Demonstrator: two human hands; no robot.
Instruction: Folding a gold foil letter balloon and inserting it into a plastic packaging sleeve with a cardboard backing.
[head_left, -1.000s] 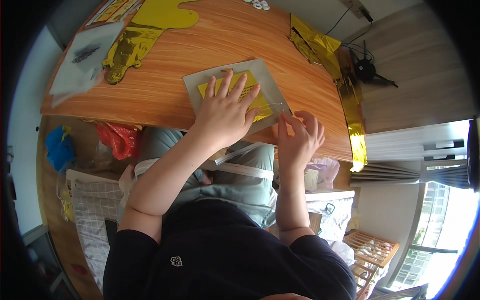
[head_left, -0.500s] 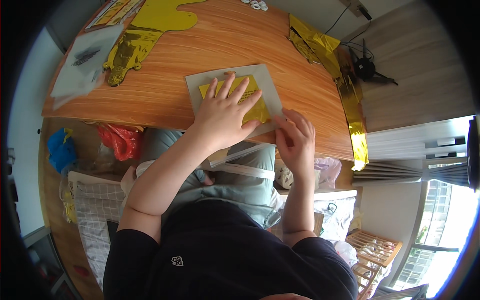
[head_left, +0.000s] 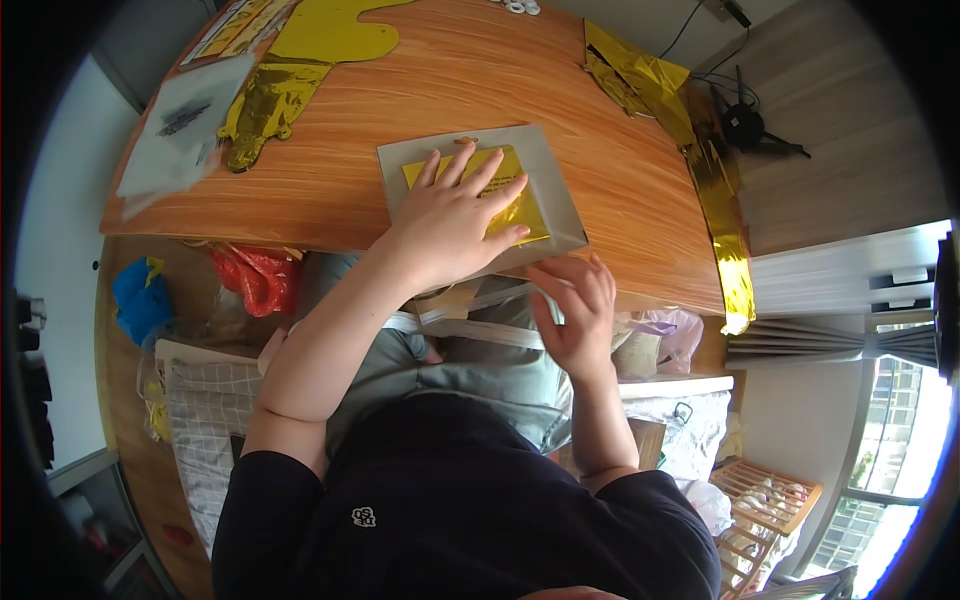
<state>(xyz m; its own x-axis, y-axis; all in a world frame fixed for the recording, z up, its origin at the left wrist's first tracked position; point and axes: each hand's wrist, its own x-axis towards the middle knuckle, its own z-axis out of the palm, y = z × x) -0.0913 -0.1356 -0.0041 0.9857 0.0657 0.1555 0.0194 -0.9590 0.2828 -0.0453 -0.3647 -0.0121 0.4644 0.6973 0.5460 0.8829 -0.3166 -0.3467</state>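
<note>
A flat greyish plastic pouch with a hang hole at its top lies on the table near the front edge. Inside it shows a folded gold foil piece with small dark print. My left hand rests on the pouch, fingers spread over the foil piece. My right hand hovers by the pouch's lower right edge, fingers loosely bent and thumb apart from them. Whether its fingertips touch the pouch edge, I cannot tell. Below the table edge, over my lap, a pale strip is partly hidden.
Wood-grain table. Flat gold foil balloon and clear plastic bags lie at left; a long gold foil strip hangs over the right edge. Black router-like device with cables stands far right. Red bag sits below the table.
My right hand has moved left and nearer to me along the pouch's lower edge. My left hand stays spread on the pouch. The whole view has shifted slightly.
</note>
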